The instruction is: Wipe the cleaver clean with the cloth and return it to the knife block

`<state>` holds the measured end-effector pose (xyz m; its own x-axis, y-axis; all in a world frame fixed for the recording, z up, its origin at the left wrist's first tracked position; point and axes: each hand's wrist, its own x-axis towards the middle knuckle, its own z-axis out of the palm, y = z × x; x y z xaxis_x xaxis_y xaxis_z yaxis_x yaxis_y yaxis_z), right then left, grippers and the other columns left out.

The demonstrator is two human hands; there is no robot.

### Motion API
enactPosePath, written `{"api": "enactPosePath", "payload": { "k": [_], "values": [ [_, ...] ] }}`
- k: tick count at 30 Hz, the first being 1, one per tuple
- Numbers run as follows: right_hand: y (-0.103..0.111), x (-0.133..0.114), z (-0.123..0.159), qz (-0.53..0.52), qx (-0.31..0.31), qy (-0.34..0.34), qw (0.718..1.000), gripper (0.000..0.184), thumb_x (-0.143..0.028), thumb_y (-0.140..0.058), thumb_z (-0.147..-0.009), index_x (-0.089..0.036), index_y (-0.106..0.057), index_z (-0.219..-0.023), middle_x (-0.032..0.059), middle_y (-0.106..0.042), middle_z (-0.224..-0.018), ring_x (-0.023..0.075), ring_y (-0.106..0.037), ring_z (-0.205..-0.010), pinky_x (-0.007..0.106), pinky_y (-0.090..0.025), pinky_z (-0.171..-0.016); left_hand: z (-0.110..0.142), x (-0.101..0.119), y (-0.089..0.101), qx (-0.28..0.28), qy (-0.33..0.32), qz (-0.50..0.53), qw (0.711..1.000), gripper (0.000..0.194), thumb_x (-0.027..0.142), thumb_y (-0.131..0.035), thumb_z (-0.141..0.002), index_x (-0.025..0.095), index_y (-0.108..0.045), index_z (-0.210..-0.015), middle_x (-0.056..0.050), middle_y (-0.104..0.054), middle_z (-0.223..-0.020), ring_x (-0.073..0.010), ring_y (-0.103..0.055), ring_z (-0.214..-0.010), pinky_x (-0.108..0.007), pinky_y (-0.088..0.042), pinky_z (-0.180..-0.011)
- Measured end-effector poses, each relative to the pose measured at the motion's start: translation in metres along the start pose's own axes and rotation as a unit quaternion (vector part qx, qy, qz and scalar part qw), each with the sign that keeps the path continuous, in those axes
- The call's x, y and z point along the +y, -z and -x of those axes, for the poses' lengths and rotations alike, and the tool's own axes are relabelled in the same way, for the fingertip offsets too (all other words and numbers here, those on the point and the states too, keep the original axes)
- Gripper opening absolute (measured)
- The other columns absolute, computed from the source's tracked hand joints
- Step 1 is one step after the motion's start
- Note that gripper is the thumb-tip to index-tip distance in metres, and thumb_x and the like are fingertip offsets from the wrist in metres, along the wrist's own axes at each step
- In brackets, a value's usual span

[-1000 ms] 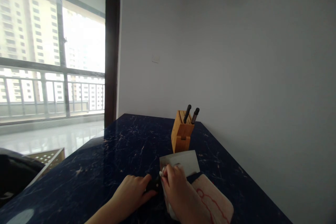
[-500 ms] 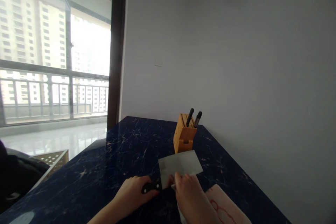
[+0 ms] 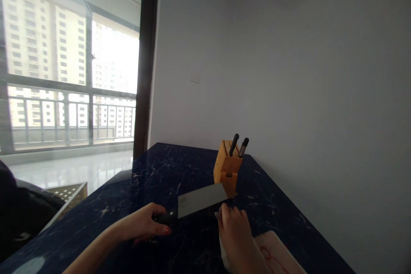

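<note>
Left hand (image 3: 153,219) gripped the cleaver (image 3: 202,200), pointed to two o'clock near the block (image 3: 227,166); right hand (image 3: 236,227), at the cleaver's four o'clock, clenched the cloth (image 3: 278,251).

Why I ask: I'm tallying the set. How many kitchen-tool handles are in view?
3: the cleaver's handle, partly covered by the left grip, and two sticking up from the wooden block: a black one and a partly silver one. Others may be hidden.
</note>
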<state>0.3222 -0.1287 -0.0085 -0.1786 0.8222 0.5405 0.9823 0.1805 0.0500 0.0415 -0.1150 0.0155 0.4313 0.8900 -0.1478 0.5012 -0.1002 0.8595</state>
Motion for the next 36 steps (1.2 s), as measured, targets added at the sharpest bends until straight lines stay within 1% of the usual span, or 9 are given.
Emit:
{"api": "enactPosePath", "payload": {
  "k": [5,8,11,14,18,24,29,32,36],
  "values": [
    [0.002,-0.001,0.0,0.004,0.009,0.008,1.0,0.017,-0.009,-0.045,-0.083,-0.019,-0.053,-0.093,0.0039,-0.062,-0.077,0.0208,-0.055,-0.074,0.038,-0.027,-0.073,0.007,0.01,-0.005,-0.091,-0.057,0.164,0.981,0.026,0.042,-0.063,-0.071,0.019,-0.051,-0.069,0.011,-0.037,-0.031,-0.003,-0.022,-0.024,-0.017,-0.009,-0.029],
    [0.009,-0.005,0.0,0.011,0.023,-0.017,1.0,0.017,-0.012,-0.049,-0.081,-0.018,-0.054,-0.097,0.0045,-0.062,-0.078,0.0224,-0.054,-0.077,0.039,-0.028,-0.073,0.001,0.015,-0.021,-0.065,-0.114,0.295,0.947,0.027,0.044,-0.06,-0.074,0.019,-0.05,-0.074,0.012,-0.035,-0.032,-0.002,-0.02,-0.026,-0.016,-0.013,-0.031],
    [0.022,-0.011,-0.001,0.003,0.064,-0.034,0.997,0.03,-0.018,-0.055,-0.078,-0.019,-0.051,-0.107,0.0065,-0.061,-0.088,0.0249,-0.051,-0.083,0.039,-0.03,-0.073,-0.006,0.019,-0.037,0.001,-0.144,0.362,0.921,0.029,0.046,-0.06,-0.074,0.018,-0.05,-0.075,0.011,-0.037,-0.037,-0.0022,-0.023,-0.03,-0.015,-0.018,-0.033],
    [0.033,-0.02,-0.001,-0.043,0.085,-0.027,0.995,0.033,-0.024,-0.056,-0.079,-0.021,-0.049,-0.111,0.0062,-0.059,-0.093,0.0246,-0.049,-0.085,0.038,-0.031,-0.074,-0.008,0.026,-0.049,0.047,-0.159,0.368,0.915,0.033,0.049,-0.057,-0.075,0.016,-0.052,-0.072,0.006,-0.047,-0.042,-0.0046,-0.035,-0.038,-0.015,-0.025,-0.038],
    [0.035,-0.034,0.004,-0.18,0.044,0.026,0.982,0.016,-0.033,-0.042,-0.087,-0.025,-0.055,-0.093,0.003,-0.059,-0.087,0.0205,-0.05,-0.081,0.034,-0.032,-0.072,-0.004,0.035,-0.059,0.071,-0.144,0.38,0.911,0.032,0.047,-0.056,-0.078,0.015,-0.058,-0.076,0.002,-0.056,-0.056,-0.0088,-0.047,-0.053,-0.018,-0.036,-0.048],
    [0.019,-0.049,0.015,-0.356,-0.019,0.011,0.934,0.044,-0.037,-0.016,-0.093,-0.02,-0.053,-0.078,0.0041,-0.059,-0.078,0.0163,-0.053,-0.077,0.028,-0.035,-0.072,-0.003,0.038,-0.064,0.052,-0.145,0.404,0.902,0.033,0.047,-0.05,-0.081,0.017,-0.06,-0.09,-0.003,-0.062,-0.076,-0.0185,-0.056,-0.076,-0.031,-0.044,-0.072],
    [0.026,-0.057,0.017,-0.475,-0.162,-0.036,0.864,0.047,-0.056,-0.028,-0.087,-0.02,-0.058,-0.087,0.0014,-0.061,-0.073,0.0148,-0.055,-0.068,0.024,-0.037,-0.058,-0.006,0.027,-0.066,0.094,-0.14,0.341,0.925,0.031,0.046,-0.052,-0.08,0.02,-0.063,-0.091,-0.001,-0.062,-0.084,-0.018,-0.055,-0.083,-0.03,-0.043,-0.079],
    [0.03,-0.059,0.016,-0.505,-0.187,-0.046,0.842,0.047,-0.059,-0.046,-0.078,-0.02,-0.057,-0.103,0.002,-0.063,-0.083,0.0177,-0.057,-0.076,0.025,-0.04,-0.063,-0.004,0.029,-0.067,0.063,-0.123,0.28,0.95,0.038,0.048,-0.052,-0.079,0.024,-0.06,-0.107,-0.002,-0.064,-0.098,-0.0217,-0.054,-0.095,-0.032,-0.041,-0.086],
    [0.031,-0.057,0.015,-0.514,-0.2,-0.047,0.833,0.041,-0.047,-0.057,-0.075,-0.019,-0.056,-0.106,0.0034,-0.063,-0.093,0.02,-0.057,-0.086,0.027,-0.041,-0.071,0.002,0.04,-0.067,0.039,-0.14,0.223,0.964,0.045,0.049,-0.055,-0.076,0.025,-0.058,-0.114,-0.003,-0.059,-0.118,-0.0248,-0.048,-0.111,-0.034,-0.035,-0.096]
  ]
}}
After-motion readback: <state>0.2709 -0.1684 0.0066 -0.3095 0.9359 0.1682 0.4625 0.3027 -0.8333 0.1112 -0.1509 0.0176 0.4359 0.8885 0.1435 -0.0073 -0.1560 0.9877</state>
